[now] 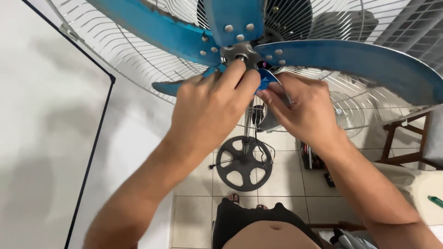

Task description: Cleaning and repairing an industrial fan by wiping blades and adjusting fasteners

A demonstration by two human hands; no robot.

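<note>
A large pedestal fan fills the upper view, with blue metal blades [350, 60] riveted to a grey hub [240, 53] and a wire rear guard [115, 60] behind them. My left hand [207, 108] lies over the lower-left blade [164, 87], its fingers curled on the blade root and their tips touching the hub's centre. My right hand [302, 110] pinches the blue root of another blade [266, 82] just right of the hub. What is under either palm is hidden.
The fan's pole runs down to a dark round spoked base [244, 163] with a black cord on the tiled floor. A white wall with a dark frame edge [99, 138] is at left. A wooden chair [406, 138] stands at right. Small dark items [314, 159] lie on the floor.
</note>
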